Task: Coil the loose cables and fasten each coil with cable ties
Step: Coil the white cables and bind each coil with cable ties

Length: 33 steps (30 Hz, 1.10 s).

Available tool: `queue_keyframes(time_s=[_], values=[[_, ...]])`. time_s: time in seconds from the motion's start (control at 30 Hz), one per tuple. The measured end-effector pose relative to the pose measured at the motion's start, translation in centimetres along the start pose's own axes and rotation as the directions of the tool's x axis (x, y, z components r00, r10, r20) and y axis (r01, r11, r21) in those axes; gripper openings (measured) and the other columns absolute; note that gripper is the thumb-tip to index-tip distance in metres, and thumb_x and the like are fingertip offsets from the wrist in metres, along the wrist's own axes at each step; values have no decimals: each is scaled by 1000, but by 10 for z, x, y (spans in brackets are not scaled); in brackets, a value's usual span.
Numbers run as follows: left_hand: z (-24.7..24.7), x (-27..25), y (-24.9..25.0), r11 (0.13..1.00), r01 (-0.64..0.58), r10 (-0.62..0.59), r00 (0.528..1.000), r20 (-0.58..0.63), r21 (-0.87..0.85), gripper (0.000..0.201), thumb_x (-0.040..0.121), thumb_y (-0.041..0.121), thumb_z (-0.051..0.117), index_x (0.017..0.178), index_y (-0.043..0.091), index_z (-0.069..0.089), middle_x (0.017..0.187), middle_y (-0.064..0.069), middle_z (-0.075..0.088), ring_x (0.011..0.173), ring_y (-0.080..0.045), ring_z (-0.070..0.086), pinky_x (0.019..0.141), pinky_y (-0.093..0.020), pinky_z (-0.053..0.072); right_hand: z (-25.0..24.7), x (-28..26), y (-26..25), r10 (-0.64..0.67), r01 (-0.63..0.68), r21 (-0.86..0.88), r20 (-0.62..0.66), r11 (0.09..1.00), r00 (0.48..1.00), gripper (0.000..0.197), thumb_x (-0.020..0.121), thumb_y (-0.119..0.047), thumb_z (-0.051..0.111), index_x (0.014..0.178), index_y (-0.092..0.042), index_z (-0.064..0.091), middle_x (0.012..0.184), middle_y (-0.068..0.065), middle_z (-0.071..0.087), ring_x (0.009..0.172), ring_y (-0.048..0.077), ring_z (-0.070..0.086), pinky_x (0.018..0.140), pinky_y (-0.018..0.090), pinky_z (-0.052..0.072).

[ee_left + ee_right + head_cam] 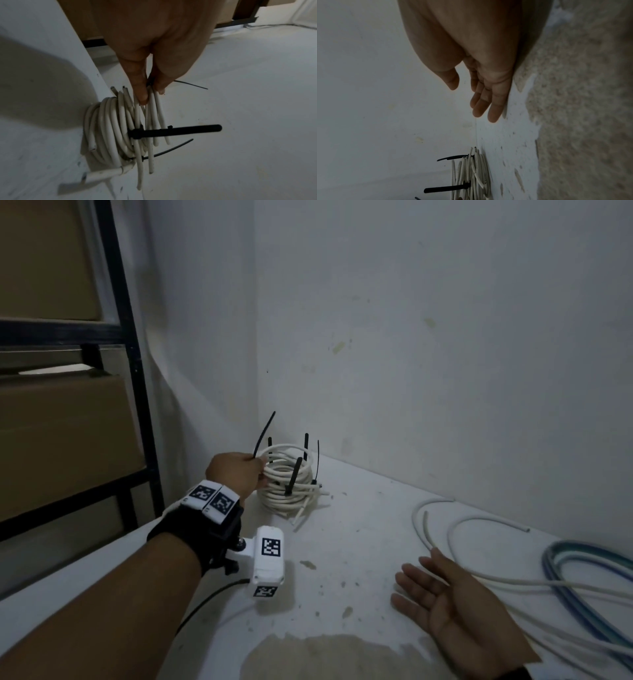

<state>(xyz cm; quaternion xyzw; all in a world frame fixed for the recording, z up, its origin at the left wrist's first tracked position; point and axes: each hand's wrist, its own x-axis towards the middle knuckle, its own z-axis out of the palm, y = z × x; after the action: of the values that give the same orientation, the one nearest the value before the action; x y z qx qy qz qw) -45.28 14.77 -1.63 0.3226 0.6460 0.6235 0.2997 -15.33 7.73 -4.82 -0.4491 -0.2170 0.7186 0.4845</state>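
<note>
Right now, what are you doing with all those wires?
A person is bundling cables. The left hand grips a white cable coil in the corner, already fastened with black cable ties that stick out. The right hand is open, holding nothing. Loose white cable and a blue cable still lie uncoiled.

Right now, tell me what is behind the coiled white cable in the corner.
Behind the coiled white cable stand the bare white walls of the corner. The left hand holds its near side. The floor strip directly behind the coil is hidden by it.
</note>
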Motion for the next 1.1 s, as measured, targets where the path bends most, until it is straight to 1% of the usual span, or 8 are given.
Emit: queue_keyframes(time_s=[0.07, 0.13, 0.2, 0.3, 0.43, 0.7, 0.93, 1.1], values=[[-3, 0, 2, 972, -79, 83, 996, -11, 223, 22, 80, 25, 70, 66, 9, 73, 72, -16, 71, 75, -32, 69, 81, -43, 56, 0, 0, 0, -2, 2, 9, 6, 1000, 1000, 19, 95, -22, 50, 91, -4, 52, 91, 21, 58, 80, 32, 58, 45, 46, 55], [-5, -4, 5, 858, -141, 154, 988, 15, 495, 31, 87, 30, 62, 77, 2, 73, 82, -19, 70, 81, -32, 66, 79, -36, 52, 0, 0, 0, -5, 5, 14, 11, 1000, 1000, 19, 95, -22, 50, 91, -3, 51, 91, 21, 58, 80, 32, 58, 44, 46, 55], [-8, -5, 4, 802, -161, 160, 986, 52, 575, 36, 92, 28, 55, 81, -2, 71, 87, -19, 69, 87, -34, 64, 79, -34, 48, 0, 0, 1, -9, 8, 19, 16, 1000, 1000, 19, 96, -21, 49, 90, -3, 51, 90, 21, 58, 79, 32, 58, 43, 45, 55], [-9, -6, 1, 817, -160, 150, 987, 64, 553, 35, 94, 28, 52, 78, 2, 71, 87, -18, 68, 91, -35, 62, 77, -31, 44, 0, 0, 2, -15, 15, 20, 21, 1000, 1000, 19, 96, -21, 49, 90, -3, 51, 89, 21, 57, 78, 32, 58, 43, 45, 55], [-5, -9, 1, 862, -216, 223, 974, 39, 458, 28, 94, 22, 55, 101, 2, 73, 102, -15, 70, 98, -31, 63, 82, -28, 43, -1, 1, 2, -24, 23, 15, 28, 1000, 999, 19, 95, -21, 50, 91, -3, 51, 90, 21, 58, 78, 32, 58, 44, 45, 55], [-2, 2, -4, 824, -177, 173, 983, 60, 538, 33, 93, 27, 55, 92, 0, 73, 97, -19, 70, 94, -34, 63, 89, -37, 49, -1, 3, 3, -29, 28, 11, 26, 1000, 999, 19, 96, -21, 49, 90, -3, 51, 90, 22, 57, 78, 32, 58, 43, 42, 56], [1, 0, -12, 894, -165, 165, 986, 36, 417, 30, 91, 20, 56, 96, -6, 71, 96, -22, 68, 90, -33, 62, 87, -42, 47, -1, 4, 2, -16, 15, 29, 19, 999, 1000, 20, 96, -22, 49, 92, -2, 51, 90, 22, 57, 78, 32, 58, 45, 44, 56], [-2, -9, -13, 918, -167, 151, 986, 74, 359, 33, 89, 28, 56, 93, -3, 68, 97, -21, 66, 86, -30, 57, 84, -38, 45, -3, 5, 2, -4, 3, 54, 14, 999, 1000, 19, 96, -21, 49, 91, -3, 51, 89, 22, 57, 77, 32, 58, 44, 43, 56]])
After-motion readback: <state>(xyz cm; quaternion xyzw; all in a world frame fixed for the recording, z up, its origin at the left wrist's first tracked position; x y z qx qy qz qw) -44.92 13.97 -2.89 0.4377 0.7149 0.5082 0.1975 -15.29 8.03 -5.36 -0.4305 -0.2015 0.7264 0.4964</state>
